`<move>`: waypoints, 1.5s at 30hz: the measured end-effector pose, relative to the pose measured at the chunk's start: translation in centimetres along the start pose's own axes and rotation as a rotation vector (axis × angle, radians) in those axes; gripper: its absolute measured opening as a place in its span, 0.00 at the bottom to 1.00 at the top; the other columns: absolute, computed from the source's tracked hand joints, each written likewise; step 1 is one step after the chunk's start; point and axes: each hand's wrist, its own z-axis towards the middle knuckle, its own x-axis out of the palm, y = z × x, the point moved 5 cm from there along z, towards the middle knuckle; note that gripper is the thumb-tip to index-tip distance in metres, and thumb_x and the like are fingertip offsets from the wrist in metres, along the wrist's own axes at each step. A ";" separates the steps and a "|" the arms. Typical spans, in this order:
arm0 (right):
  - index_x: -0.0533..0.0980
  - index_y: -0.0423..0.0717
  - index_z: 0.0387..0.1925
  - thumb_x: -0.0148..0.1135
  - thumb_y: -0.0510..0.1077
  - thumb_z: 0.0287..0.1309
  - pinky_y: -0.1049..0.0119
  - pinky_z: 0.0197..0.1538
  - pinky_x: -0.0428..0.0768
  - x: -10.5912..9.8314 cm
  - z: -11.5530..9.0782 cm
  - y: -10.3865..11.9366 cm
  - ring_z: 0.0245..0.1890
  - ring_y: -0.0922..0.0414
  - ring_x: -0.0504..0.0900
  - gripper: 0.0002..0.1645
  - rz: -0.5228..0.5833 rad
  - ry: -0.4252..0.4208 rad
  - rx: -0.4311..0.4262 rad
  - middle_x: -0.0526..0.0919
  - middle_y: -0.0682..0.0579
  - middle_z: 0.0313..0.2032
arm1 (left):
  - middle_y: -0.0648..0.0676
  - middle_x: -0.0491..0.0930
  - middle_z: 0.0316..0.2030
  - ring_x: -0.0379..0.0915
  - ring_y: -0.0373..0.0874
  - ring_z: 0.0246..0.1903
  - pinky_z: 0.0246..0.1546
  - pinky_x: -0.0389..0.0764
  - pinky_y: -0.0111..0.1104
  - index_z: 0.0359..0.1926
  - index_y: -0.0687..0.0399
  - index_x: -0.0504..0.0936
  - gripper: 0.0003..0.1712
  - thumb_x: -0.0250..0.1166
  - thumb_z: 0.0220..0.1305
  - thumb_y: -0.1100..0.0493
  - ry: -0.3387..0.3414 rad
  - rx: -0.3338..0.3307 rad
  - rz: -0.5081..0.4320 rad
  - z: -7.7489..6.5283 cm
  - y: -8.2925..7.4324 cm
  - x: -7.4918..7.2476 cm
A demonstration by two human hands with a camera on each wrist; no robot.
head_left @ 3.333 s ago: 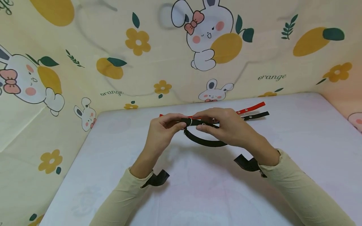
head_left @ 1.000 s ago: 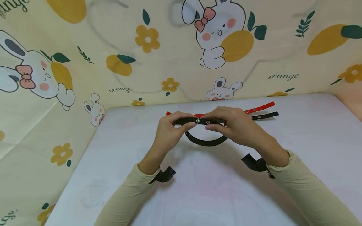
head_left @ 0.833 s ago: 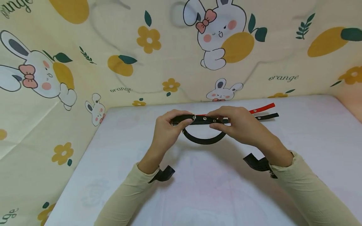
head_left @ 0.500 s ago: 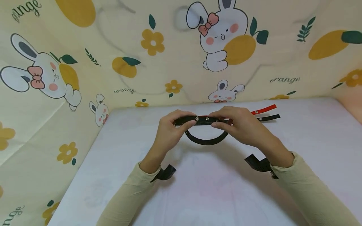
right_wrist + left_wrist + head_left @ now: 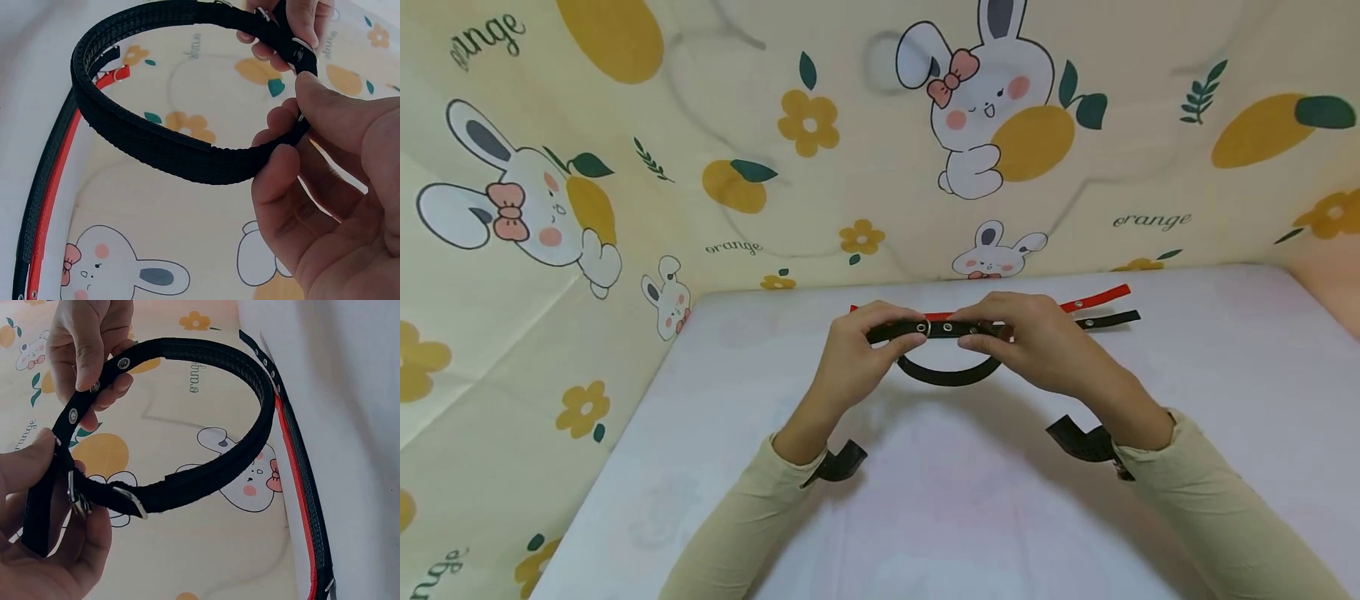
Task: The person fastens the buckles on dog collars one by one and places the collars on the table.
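A black dog collar (image 5: pixel 951 378) is held up over the table, bent into a round loop. My left hand (image 5: pixel 857 357) pinches it at the buckle (image 5: pixel 79 499), where the strap end has been threaded and sticks out past the fingers. Along the eyelet section, my right hand (image 5: pixel 1037 343) grips the strap between thumb and fingers. Metal eyelets (image 5: pixel 74 416) show between the two hands in the left wrist view. The loop's padded part (image 5: pixel 169 155) hangs free, and in the right wrist view my fingers cover part of the strap.
Behind my hands, a red collar (image 5: pixel 1097 297) and another black collar (image 5: pixel 1108 321) lie stretched out side by side on the white table (image 5: pixel 925 508). A cloth (image 5: pixel 820 192) printed with rabbits and oranges stands at the back and left. Black straps (image 5: pixel 842 462) hang at both cuffs.
Both hands keep their hold on the collar. More of the eyelet strap shows between them than 3.3 seconds ago, and the loop looks slightly smaller. The head view has shifted a little.
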 end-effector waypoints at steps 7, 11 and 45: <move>0.84 0.58 0.51 0.71 0.48 0.59 0.67 0.39 0.80 -0.1 -0.2 0.1 0.37 0.63 0.77 0.17 0.001 -0.002 0.011 0.87 0.63 0.40 | 0.53 0.87 0.40 0.82 0.41 0.41 0.46 0.83 0.30 0.43 0.57 0.88 0.12 0.74 0.57 0.62 0.008 -0.009 -0.006 0.0 0.4 0.2; 0.84 0.59 0.51 0.71 0.48 0.59 0.66 0.39 0.80 0.0 -0.4 -0.1 0.38 0.63 0.77 0.17 0.005 -0.007 0.016 0.87 0.64 0.40 | 0.53 0.87 0.40 0.82 0.41 0.42 0.45 0.83 0.30 0.43 0.57 0.88 0.12 0.74 0.57 0.62 0.010 -0.006 -0.013 -0.1 0.5 0.4; 0.78 0.64 0.59 0.68 0.45 0.62 0.66 0.46 0.83 0.8 -0.2 1.0 0.43 0.66 0.78 0.24 0.097 0.035 -0.098 0.84 0.64 0.49 | 0.56 0.89 0.40 0.84 0.41 0.40 0.43 0.83 0.29 0.43 0.57 0.88 0.14 0.76 0.54 0.62 0.013 -0.067 -0.118 0.0 0.7 0.6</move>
